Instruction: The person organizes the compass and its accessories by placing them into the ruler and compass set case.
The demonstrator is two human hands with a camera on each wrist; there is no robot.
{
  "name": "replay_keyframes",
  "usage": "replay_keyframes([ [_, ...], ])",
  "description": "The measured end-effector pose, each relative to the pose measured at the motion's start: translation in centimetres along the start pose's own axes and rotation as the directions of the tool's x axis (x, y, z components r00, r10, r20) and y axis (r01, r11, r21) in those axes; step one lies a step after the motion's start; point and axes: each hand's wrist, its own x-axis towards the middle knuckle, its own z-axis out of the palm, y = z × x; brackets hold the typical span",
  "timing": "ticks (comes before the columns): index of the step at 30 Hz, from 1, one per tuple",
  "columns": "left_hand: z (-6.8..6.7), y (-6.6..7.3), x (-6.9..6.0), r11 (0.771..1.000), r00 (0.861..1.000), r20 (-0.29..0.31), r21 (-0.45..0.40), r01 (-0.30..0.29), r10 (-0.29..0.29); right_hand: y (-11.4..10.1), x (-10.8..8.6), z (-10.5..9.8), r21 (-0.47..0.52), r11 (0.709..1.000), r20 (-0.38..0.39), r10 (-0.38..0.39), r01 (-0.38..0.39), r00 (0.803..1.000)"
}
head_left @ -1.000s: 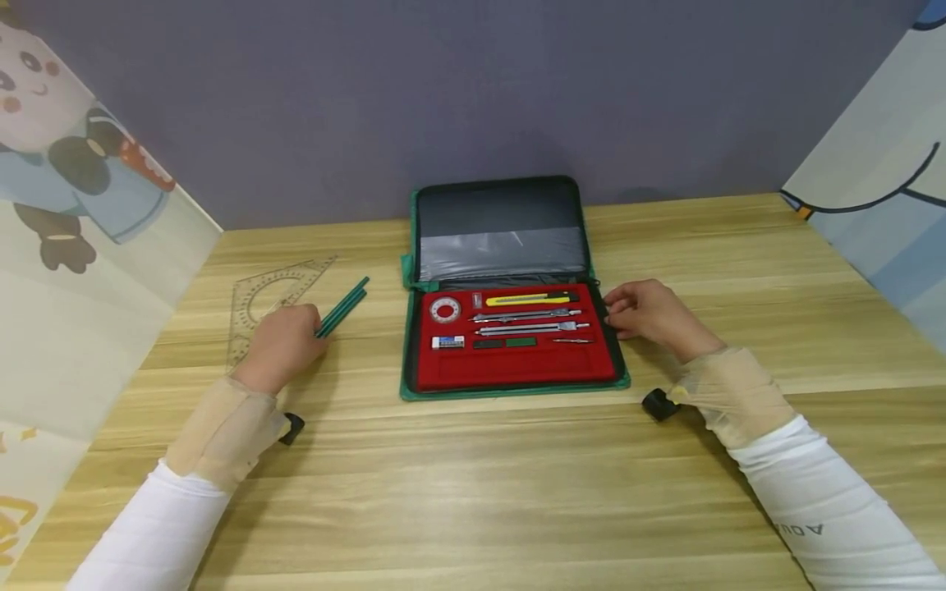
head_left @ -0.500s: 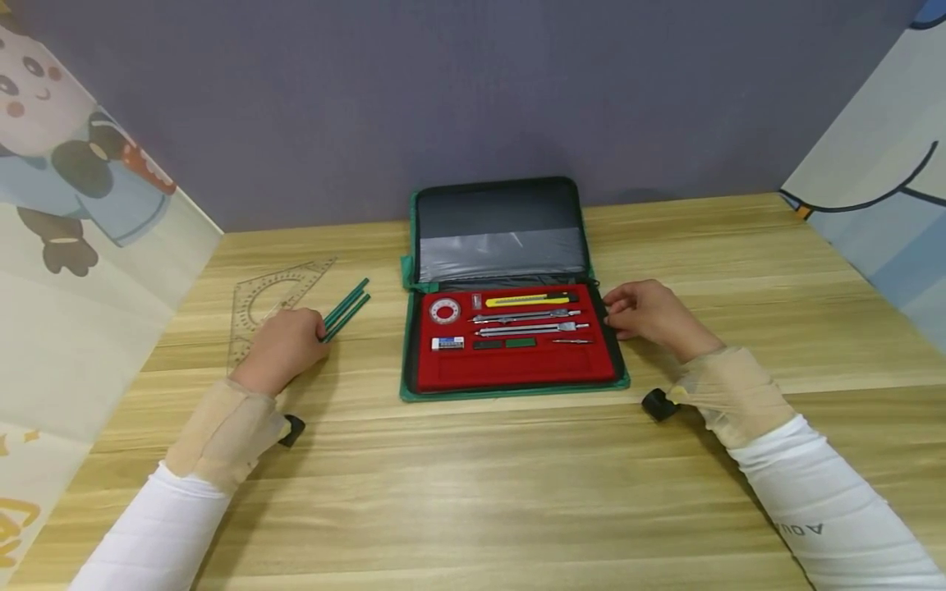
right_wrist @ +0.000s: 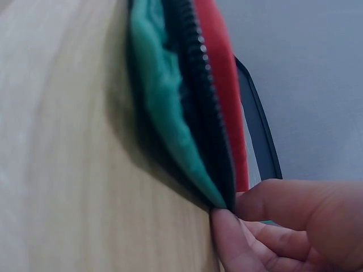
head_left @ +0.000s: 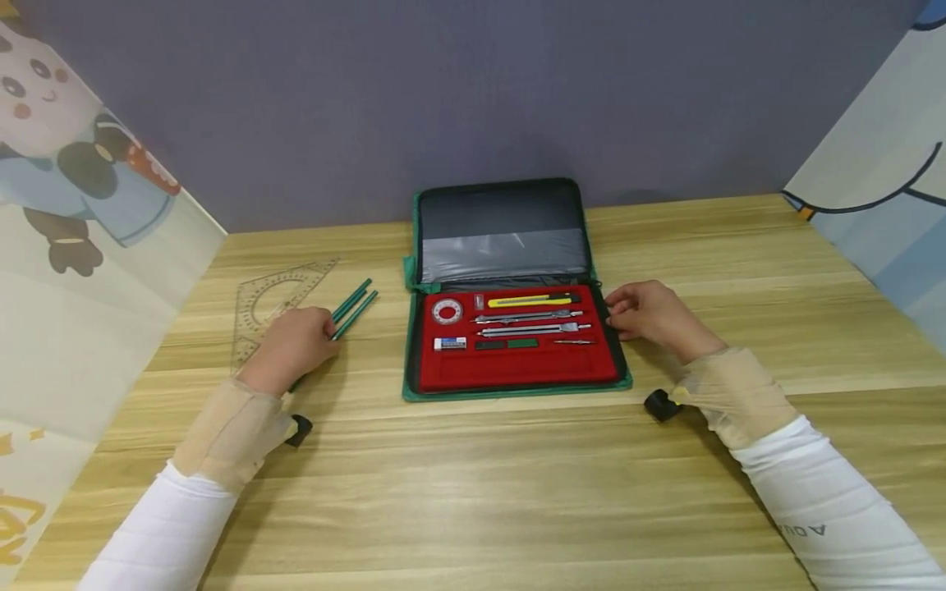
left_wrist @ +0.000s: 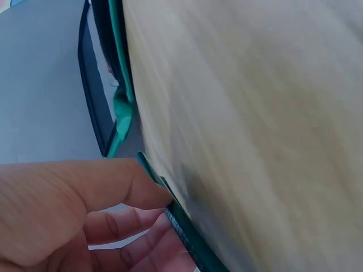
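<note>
My left hand (head_left: 291, 349) pinches dark green pencils (head_left: 356, 314) at the left of the table, beside a clear triangular ruler with a protractor (head_left: 251, 308). The left wrist view shows thumb and fingers at the pencil shafts (left_wrist: 195, 243); their exact number is hard to tell. An unzipped green drawing-set case (head_left: 517, 394) lies open in the middle. At its right edge, my right hand (head_left: 654, 316) grips the zippered border (right_wrist: 164, 96) between thumb and fingers. Its red insert (head_left: 510, 373) bears compasses (head_left: 532, 329), a yellow utility knife (head_left: 528, 301), an eraser (head_left: 449, 343) and a small round protractor (head_left: 447, 311).
The case's raised lid (head_left: 498, 209) leans near the grey back wall (head_left: 473, 90). Printed side panels (head_left: 74, 156) bound the wooden table (head_left: 473, 476) left and right. A long shallow recess (head_left: 517, 363) runs along the insert's front. Small black cameras sit at both wrists.
The pencils in my left hand have spread apart, one separating to the right, and a lower end now shows beneath the hand. That hand shifted slightly right. The right hand stays at the case.
</note>
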Motion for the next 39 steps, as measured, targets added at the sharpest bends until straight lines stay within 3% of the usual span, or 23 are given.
replay_keyframes([
  [7,-0.1,1.5,0.6,0.999,0.999,-0.015,-0.033,-0.030,0.029,0.0,0.0,-0.1,0.006,1.000,0.005,-0.005,0.005,1.000],
  [16,-0.7,5.0,0.1,0.995,0.996,-0.015,-0.052,-0.084,0.083,-0.2,-0.1,-0.1,0.006,1.000,0.007,-0.010,0.010,1.000],
  [26,-0.3,9.0,-0.7,0.971,0.971,-0.027,0.000,-0.237,0.237,-0.3,-0.1,-0.1,0.021,1.000,0.008,-0.009,0.009,1.000],
  [39,-0.1,13.6,0.0,0.941,0.939,0.069,-0.012,-0.337,0.337,-0.3,-0.2,-0.1,-0.007,1.000,-0.001,-0.002,0.002,1.000],
])
